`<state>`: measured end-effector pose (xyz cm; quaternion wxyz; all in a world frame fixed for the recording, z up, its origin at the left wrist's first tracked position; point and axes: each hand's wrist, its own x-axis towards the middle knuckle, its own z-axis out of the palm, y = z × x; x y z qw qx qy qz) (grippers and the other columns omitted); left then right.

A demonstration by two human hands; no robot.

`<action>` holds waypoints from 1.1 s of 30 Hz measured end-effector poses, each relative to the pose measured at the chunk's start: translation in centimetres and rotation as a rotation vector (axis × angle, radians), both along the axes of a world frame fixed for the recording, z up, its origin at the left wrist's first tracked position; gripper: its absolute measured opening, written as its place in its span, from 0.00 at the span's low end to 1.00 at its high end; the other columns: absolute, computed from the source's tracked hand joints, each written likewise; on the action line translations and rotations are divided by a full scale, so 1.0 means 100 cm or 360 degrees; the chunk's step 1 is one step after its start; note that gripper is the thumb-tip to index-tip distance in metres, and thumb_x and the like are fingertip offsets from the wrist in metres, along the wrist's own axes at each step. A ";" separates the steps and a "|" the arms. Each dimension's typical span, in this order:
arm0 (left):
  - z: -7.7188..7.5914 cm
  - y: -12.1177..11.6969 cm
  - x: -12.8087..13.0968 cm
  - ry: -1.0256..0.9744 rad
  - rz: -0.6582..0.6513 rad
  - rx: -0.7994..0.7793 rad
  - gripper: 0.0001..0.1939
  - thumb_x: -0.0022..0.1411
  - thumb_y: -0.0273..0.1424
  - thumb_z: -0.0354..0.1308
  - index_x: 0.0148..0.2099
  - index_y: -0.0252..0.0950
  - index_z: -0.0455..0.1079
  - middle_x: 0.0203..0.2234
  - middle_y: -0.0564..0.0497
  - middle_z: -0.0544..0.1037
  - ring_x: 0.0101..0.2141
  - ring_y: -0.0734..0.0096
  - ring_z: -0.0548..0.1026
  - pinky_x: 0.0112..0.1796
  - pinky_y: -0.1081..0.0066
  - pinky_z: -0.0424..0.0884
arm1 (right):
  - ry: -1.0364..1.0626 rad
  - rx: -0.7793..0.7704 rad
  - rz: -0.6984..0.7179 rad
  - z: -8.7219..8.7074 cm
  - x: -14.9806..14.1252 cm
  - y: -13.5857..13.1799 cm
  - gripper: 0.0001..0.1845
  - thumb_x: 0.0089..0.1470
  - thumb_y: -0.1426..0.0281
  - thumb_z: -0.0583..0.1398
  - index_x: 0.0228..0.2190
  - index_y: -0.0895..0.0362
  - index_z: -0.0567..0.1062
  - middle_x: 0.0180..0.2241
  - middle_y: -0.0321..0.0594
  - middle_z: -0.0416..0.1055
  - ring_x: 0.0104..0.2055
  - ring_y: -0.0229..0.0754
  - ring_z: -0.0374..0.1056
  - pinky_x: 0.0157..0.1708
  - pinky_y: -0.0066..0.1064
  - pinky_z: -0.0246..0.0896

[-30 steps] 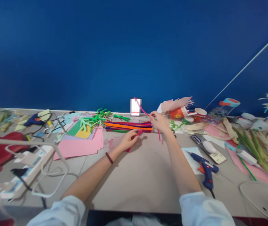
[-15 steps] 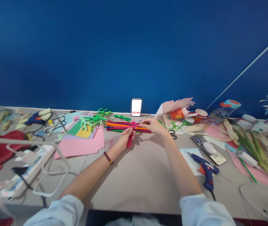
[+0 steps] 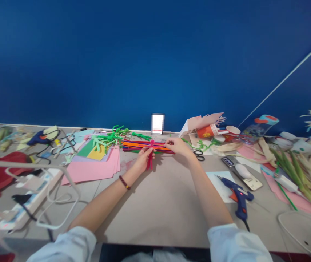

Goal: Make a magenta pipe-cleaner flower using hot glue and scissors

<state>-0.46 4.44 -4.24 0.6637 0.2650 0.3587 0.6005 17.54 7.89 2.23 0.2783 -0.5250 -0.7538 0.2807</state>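
Note:
Pinched in my left hand (image 3: 144, 157) is a pink pipe-cleaner piece (image 3: 150, 162), its red-pink ends hanging below my fingers and a small knotted head showing above them. To the right, my right hand (image 3: 176, 146) has thumb and fingertips closed on a thin pink strand that appears to run from that piece; its end is hard to make out. Both hands are over the near side of a bundle of pipe cleaners (image 3: 131, 145) in orange, purple, red and green. Green twisted pipe cleaners (image 3: 114, 135) lie left of the bundle.
A phone (image 3: 158, 124) stands against the blue wall. Scissors (image 3: 199, 155) lie right of my right wrist. A blue glue gun (image 3: 239, 196) rests by my right forearm, near another phone (image 3: 249, 180). Pink paper (image 3: 90, 171) and a power strip (image 3: 32, 202) are at left.
My right hand came down from the raised pink strand toward my left hand, then drew slightly right. My left hand turned the piece more upright and shifted a little left.

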 end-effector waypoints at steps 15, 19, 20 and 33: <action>-0.013 0.005 -0.004 0.0123 0.0088 0.0051 0.17 0.46 0.39 0.67 0.28 0.35 0.64 0.18 0.58 0.68 0.16 0.83 0.63 0.18 0.78 0.58 | -0.0066 -0.0027 0.0147 0.000 -0.002 -0.001 0.06 0.47 0.71 0.57 0.26 0.59 0.74 0.25 0.38 0.72 0.26 0.37 0.65 0.27 0.26 0.55; -0.014 0.006 -0.003 0.0177 0.0120 0.0068 0.18 0.46 0.41 0.66 0.27 0.35 0.63 0.16 0.58 0.66 0.15 0.83 0.61 0.16 0.78 0.55 | 0.0011 -0.0141 0.0286 -0.001 -0.006 -0.003 0.07 0.48 0.68 0.58 0.27 0.59 0.75 0.26 0.38 0.73 0.27 0.38 0.66 0.27 0.26 0.56; -0.014 0.006 -0.003 0.0195 0.0130 0.0077 0.18 0.47 0.41 0.66 0.27 0.35 0.63 0.17 0.58 0.66 0.15 0.83 0.61 0.16 0.78 0.55 | 0.0027 -0.0157 0.0307 -0.002 -0.007 -0.003 0.08 0.48 0.66 0.58 0.27 0.58 0.75 0.26 0.38 0.73 0.28 0.38 0.66 0.27 0.26 0.56; -0.012 0.002 -0.004 0.0253 0.0087 0.0100 0.17 0.46 0.40 0.66 0.28 0.34 0.66 0.20 0.56 0.70 0.17 0.83 0.64 0.18 0.79 0.59 | 0.0053 -0.0114 0.0275 -0.004 -0.009 -0.004 0.06 0.47 0.70 0.58 0.25 0.58 0.74 0.25 0.37 0.72 0.27 0.38 0.65 0.28 0.26 0.55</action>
